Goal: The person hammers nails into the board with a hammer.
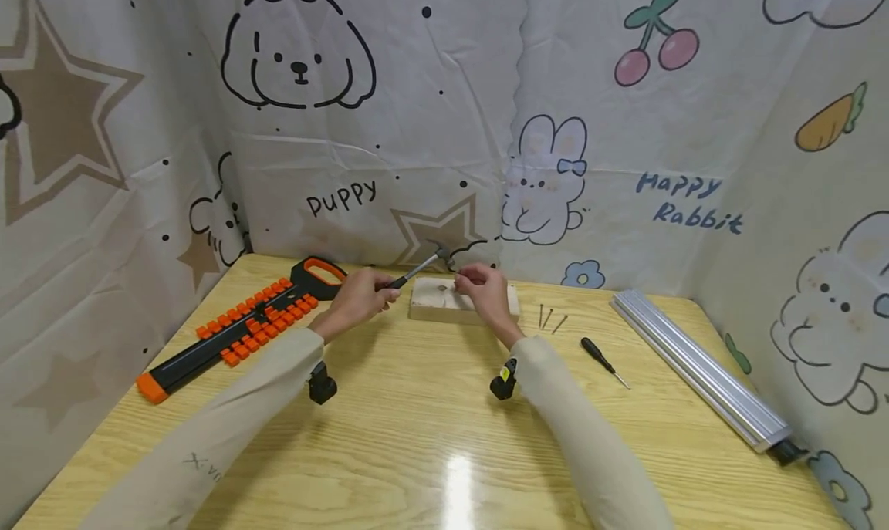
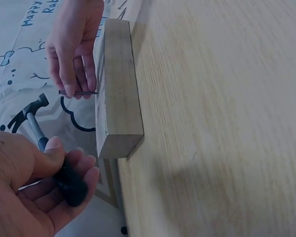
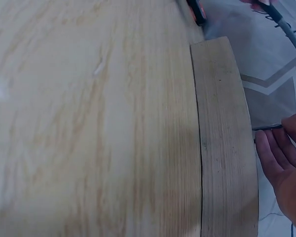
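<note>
A claw hammer [image 1: 420, 266] with a black grip and grey shaft is held by its handle in my left hand [image 1: 359, 297]. Its dark head hangs up and to the right, over the back of a pale wooden block [image 1: 444, 308]. My right hand [image 1: 486, 289] is over that block and pinches a nail between thumb and fingers. In the left wrist view the nail [image 2: 84, 93] stands out from the block's top face, its point right at the wood. The right wrist view shows the nail [image 3: 269, 128] and the block's long side [image 3: 224, 143].
Several loose nails [image 1: 549, 318] lie right of the block, with a black-handled screwdriver [image 1: 603, 360] beyond them. A silver metal bar [image 1: 694, 368] runs along the right side. At the left lies a black rack [image 1: 201, 356] with orange clips. Printed cloth [image 1: 444, 113] hangs behind the table [image 1: 389, 430].
</note>
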### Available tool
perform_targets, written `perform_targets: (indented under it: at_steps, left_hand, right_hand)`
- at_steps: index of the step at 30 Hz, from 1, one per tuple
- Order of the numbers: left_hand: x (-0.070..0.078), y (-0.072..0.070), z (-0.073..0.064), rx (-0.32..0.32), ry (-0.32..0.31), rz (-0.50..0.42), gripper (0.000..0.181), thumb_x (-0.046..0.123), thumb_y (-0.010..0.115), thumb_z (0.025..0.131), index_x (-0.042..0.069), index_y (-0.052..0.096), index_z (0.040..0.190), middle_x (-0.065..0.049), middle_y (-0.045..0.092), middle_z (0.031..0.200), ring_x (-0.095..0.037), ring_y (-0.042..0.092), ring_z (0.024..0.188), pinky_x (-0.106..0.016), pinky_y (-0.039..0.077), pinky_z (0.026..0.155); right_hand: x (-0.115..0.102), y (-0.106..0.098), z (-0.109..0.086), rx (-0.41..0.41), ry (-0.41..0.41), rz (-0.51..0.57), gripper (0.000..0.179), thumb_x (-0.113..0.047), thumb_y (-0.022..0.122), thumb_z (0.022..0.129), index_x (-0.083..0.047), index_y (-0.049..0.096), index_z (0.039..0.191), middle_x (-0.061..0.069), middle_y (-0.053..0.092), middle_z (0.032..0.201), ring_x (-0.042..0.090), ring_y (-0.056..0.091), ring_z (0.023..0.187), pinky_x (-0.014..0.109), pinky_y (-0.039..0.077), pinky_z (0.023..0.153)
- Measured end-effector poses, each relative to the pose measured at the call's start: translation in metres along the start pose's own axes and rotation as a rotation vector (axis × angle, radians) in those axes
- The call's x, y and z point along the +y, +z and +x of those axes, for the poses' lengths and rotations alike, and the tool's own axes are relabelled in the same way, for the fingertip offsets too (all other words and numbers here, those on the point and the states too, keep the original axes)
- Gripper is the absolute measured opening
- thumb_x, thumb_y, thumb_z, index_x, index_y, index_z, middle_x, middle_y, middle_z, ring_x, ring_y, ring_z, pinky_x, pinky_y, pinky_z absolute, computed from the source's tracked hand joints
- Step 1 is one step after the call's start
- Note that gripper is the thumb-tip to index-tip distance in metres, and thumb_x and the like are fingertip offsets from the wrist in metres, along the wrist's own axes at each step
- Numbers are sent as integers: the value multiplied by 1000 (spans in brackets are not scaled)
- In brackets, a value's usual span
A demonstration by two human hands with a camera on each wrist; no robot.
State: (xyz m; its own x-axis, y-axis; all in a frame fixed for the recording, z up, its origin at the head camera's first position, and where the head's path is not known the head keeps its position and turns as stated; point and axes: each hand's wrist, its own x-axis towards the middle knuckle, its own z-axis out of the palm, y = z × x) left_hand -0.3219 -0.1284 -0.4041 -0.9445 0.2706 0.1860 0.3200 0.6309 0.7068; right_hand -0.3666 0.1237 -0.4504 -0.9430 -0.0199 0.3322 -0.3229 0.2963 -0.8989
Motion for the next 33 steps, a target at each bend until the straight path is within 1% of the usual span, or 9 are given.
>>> perform_targets:
  at_steps: [5, 9, 13, 18, 21, 23, 27, 30, 33]
  left_hand:
    - [2, -2, 2, 12, 37, 30, 15, 8, 67, 103, -2, 78, 103, -17, 77, 89, -29, 70, 72, -29, 46, 58]
    - [4, -2, 5, 32, 73, 60, 15, 8, 67, 103, -1, 79, 99, -13, 75, 82, -20, 62, 63, -29, 42, 57]
    - [7, -3, 8, 37, 65, 87, 15, 7, 67, 103, -2, 78, 100, -14, 75, 82, -16, 56, 60, -29, 40, 56]
    - [10, -3, 10, 27, 35, 107, 21, 8, 62, 106, -6, 75, 113, -18, 76, 93, -17, 57, 61, -28, 41, 55]
    - [12, -4, 11, 32, 34, 95, 23, 8, 60, 107, -8, 74, 117, -21, 76, 98, -17, 58, 62, -28, 42, 55]
    - [13, -5, 12, 31, 38, 94, 22, 8, 59, 107, -7, 73, 116, -22, 75, 100, -17, 57, 61, -28, 42, 56]
    - [15, -4, 13, 18, 41, 118, 22, 9, 58, 108, -5, 74, 110, -18, 74, 94, -17, 52, 60, -29, 41, 58]
    - [16, -3, 15, 17, 46, 139, 22, 10, 57, 109, -3, 74, 106, -14, 71, 89, -16, 50, 59, -29, 40, 57]
    - [17, -3, 17, 23, 54, 145, 22, 10, 56, 109, -3, 74, 106, -14, 71, 89, -16, 49, 58, -29, 40, 56]
  right_hand:
    - [2, 7, -2, -18, -10, 35, 18, 0, 69, 100, 13, 71, 113, 27, 75, 106, 41, 73, 96, 21, 57, 77]
    - [2, 9, -2, -3, -28, 61, 18, 1, 68, 100, 14, 70, 113, 28, 75, 106, 41, 73, 96, 26, 59, 79]
    - [1, 8, -1, -8, -40, 68, 18, 0, 68, 100, 13, 70, 113, 29, 74, 107, 41, 72, 97, 25, 60, 79]
    - [1, 6, -1, -24, -36, 48, 18, 0, 68, 100, 11, 71, 114, 27, 74, 107, 39, 72, 97, 20, 57, 77]
    - [3, 6, -1, -20, -38, 49, 20, -1, 68, 101, 12, 70, 115, 27, 74, 108, 38, 72, 98, 19, 55, 77]
    - [4, 6, 0, -19, -36, 54, 20, -1, 68, 101, 13, 70, 116, 27, 74, 109, 39, 72, 98, 18, 55, 77]
    - [5, 6, 0, -26, -40, 64, 19, 0, 68, 100, 12, 70, 116, 29, 74, 109, 40, 71, 98, 17, 54, 76]
    - [6, 6, 1, -23, -59, 67, 17, 2, 68, 100, 12, 70, 113, 31, 73, 107, 43, 71, 96, 17, 55, 75]
    - [8, 7, 2, -9, -77, 67, 15, 2, 67, 100, 13, 70, 111, 31, 73, 106, 43, 71, 95, 17, 55, 76]
